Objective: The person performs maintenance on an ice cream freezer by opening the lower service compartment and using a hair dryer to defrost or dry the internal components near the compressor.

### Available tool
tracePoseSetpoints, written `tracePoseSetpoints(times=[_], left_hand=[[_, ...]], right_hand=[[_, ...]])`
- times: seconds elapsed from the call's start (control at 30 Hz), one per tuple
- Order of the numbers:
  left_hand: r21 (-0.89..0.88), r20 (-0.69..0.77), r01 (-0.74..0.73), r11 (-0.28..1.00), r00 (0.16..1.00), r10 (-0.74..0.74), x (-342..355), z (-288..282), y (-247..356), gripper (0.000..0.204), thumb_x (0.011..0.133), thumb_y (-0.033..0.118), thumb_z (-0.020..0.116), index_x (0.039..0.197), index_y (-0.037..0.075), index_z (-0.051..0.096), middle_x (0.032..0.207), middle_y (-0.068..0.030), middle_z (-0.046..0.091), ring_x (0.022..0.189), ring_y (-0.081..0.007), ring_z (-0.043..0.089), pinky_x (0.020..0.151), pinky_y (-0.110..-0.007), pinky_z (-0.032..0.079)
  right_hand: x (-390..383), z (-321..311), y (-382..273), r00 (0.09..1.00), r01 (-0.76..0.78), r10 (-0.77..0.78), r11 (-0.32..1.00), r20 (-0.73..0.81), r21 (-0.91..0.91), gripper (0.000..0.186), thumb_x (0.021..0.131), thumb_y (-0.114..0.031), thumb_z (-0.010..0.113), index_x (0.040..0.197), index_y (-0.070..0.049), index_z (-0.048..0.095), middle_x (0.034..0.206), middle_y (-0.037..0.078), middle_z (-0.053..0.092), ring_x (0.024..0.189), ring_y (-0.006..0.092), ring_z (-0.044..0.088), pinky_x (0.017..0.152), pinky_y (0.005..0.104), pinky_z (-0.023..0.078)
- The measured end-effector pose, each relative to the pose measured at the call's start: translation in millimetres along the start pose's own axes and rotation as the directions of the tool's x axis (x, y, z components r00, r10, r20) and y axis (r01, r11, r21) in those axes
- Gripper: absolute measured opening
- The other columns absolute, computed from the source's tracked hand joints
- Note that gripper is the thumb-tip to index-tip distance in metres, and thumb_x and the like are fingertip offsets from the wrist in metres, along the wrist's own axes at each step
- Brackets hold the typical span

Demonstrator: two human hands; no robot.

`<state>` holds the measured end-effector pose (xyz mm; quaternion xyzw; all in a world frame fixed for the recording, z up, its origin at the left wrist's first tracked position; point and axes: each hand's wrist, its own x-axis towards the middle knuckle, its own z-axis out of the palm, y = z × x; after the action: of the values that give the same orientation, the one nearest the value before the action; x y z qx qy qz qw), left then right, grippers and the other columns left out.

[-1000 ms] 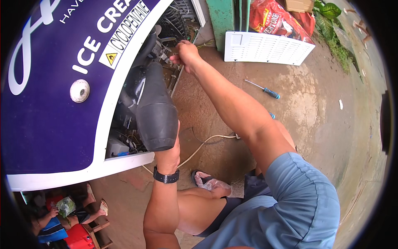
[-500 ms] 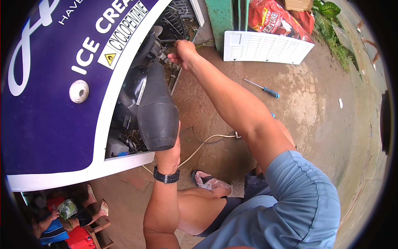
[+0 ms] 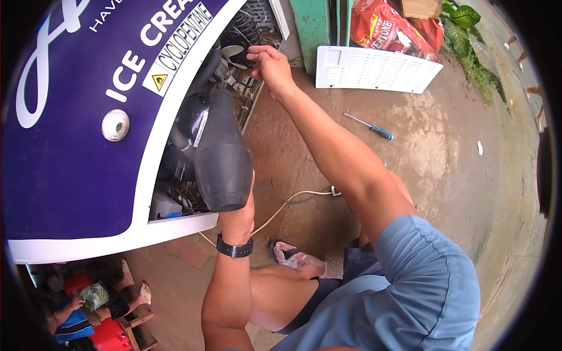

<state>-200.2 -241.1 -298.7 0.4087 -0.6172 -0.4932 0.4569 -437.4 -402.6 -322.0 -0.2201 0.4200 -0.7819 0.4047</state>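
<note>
A purple and white cabinet [image 3: 76, 181] has its side compartment open, showing dark coils, a fan [image 3: 233, 54], wiring and a black compressor [image 3: 182, 131]. My left hand [image 3: 240, 213], with a black watch at the wrist, grips a black blower [image 3: 222, 167] from underneath; the blower points into the compartment, and its body covers most of those fingers. My right hand [image 3: 269, 69] is open, empty as far as shows, fingers slightly bent and apart beside the fan blades at the compartment's edge. Whether they touch the fan I cannot tell.
A white vented panel [image 3: 377, 68] leans by red bags [image 3: 386, 29] and a green post [image 3: 310, 32]. A screwdriver [image 3: 374, 128] and white cord [image 3: 293, 196] lie on concrete. At lower left another person's hand [image 3: 75, 304] and legs show near red items; plants grow at upper right.
My right hand has shifted up and a little to the right, and its fingers are straighter. My left hand and the blower have stayed nearly still.
</note>
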Motion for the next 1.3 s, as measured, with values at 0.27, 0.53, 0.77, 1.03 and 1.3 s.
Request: tracePoseSetpoints(times=[0.27, 0.53, 0.77, 1.03, 1.3], left_hand=[[-0.014, 0.034, 0.030, 0.999, 0.999, -0.029, -0.7, -1.2, -9.6, 0.045, 0.093, 0.000, 0.069, 0.135, 0.002, 0.054, 0.132, -0.0074, 0.060, 0.119, -0.0176, 0.056, 0.104, -0.032, 0.044], [-0.030, -0.014, 0.010, 0.999, 1.000, -0.011, 3.2, 8.7, -1.7, 0.048, 0.093, -0.001, 0.068, 0.138, 0.001, 0.053, 0.135, -0.0085, 0.058, 0.120, -0.0177, 0.055, 0.105, -0.033, 0.043], [-0.141, 0.096, 0.152, 0.978, 0.986, -0.140, 1.9, 28.4, -12.2, 0.039, 0.094, 0.010, 0.074, 0.129, 0.004, 0.059, 0.125, -0.0044, 0.060, 0.113, -0.0137, 0.056, 0.100, -0.031, 0.046], [-0.027, 0.090, 0.151, 0.988, 0.985, -0.148, -5.6, 53.2, -14.4, 0.041, 0.096, 0.021, 0.072, 0.130, 0.003, 0.058, 0.126, -0.0056, 0.060, 0.117, -0.0174, 0.056, 0.102, -0.033, 0.046], [0.433, 0.224, 0.074, 0.899, 0.956, -0.187, -3.8, 41.1, 10.5, 0.049, 0.096, 0.017, 0.070, 0.137, -0.003, 0.051, 0.132, -0.0128, 0.060, 0.123, -0.0195, 0.056, 0.104, -0.035, 0.044]], right_hand=[[-36.8, -31.8, 25.4, 0.991, -0.134, 0.135, 0.981, 0.001, -0.137, 0.025, 0.098, -0.012, 0.052, 0.120, -0.005, 0.062, 0.110, 0.006, 0.065, 0.072, 0.0118, 0.061, 0.069, 0.0285, 0.052], [-153.7, -61.9, 13.5, 0.860, 0.200, 0.111, 0.825, 0.497, -0.529, 0.045, 0.087, -0.009, 0.058, 0.132, -0.005, 0.055, 0.123, 0.017, 0.059, 0.108, 0.0275, 0.062, 0.096, 0.0394, 0.050], [-213.8, -67.9, -7.1, 0.662, 0.522, -0.011, 0.724, 0.749, -0.451, 0.071, 0.081, -0.009, 0.069, 0.143, 0.004, 0.036, 0.135, 0.024, 0.047, 0.127, 0.0426, 0.046, 0.109, 0.0473, 0.040], [-195.0, -77.7, 12.4, 0.682, 0.570, -0.196, 0.746, 0.705, -0.344, 0.053, 0.084, 0.000, 0.062, 0.133, 0.003, 0.042, 0.121, 0.022, 0.049, 0.117, 0.0434, 0.049, 0.101, 0.0463, 0.043], [-176.4, -95.0, 9.5, 0.791, 0.494, -0.189, 0.757, 0.581, -0.427, 0.051, 0.083, -0.004, 0.061, 0.131, -0.001, 0.043, 0.118, 0.021, 0.050, 0.113, 0.0420, 0.052, 0.096, 0.0463, 0.046]])
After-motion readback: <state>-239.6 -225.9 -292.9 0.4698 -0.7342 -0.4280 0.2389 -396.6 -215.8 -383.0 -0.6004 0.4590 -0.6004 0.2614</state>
